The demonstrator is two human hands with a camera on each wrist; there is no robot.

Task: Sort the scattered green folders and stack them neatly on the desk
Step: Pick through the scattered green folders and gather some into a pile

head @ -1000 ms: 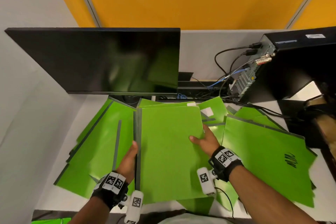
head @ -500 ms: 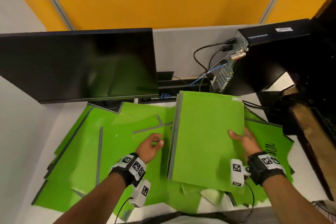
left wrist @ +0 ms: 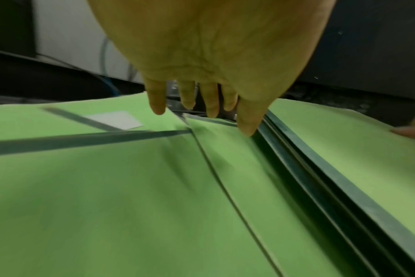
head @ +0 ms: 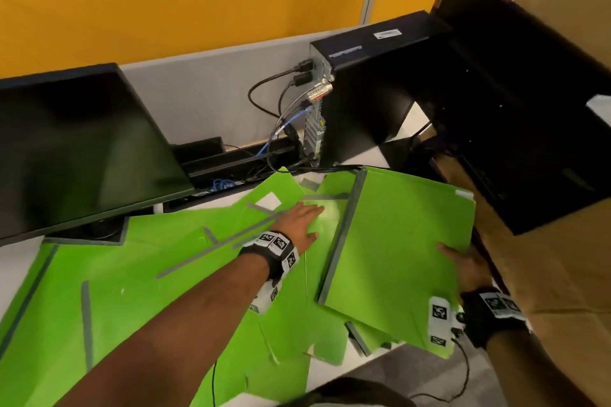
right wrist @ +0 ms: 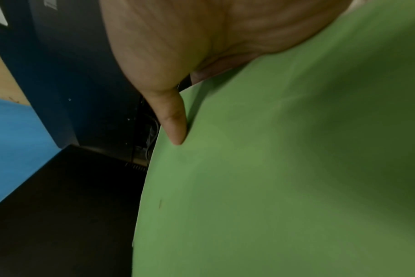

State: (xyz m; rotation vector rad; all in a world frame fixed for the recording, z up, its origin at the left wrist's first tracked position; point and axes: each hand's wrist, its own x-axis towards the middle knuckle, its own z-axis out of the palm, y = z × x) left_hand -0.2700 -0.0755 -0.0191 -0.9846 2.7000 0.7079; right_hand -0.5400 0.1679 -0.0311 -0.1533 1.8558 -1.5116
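A gathered stack of green folders [head: 401, 251] sits at the right of the desk [head: 13, 264] atop other scattered green folders [head: 158, 291], its grey spines facing left. The right hand [head: 468, 269] grips the stack's right edge, thumb on top. The left hand [head: 302, 220] is spread flat, fingers [left wrist: 248, 120] straight, over the loose folders just beside the spines, holding nothing.

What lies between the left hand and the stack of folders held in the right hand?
Only a strip of loose green folder. In the left wrist view the left hand reaches beside the gray spines of the stack, which the right hand grips.
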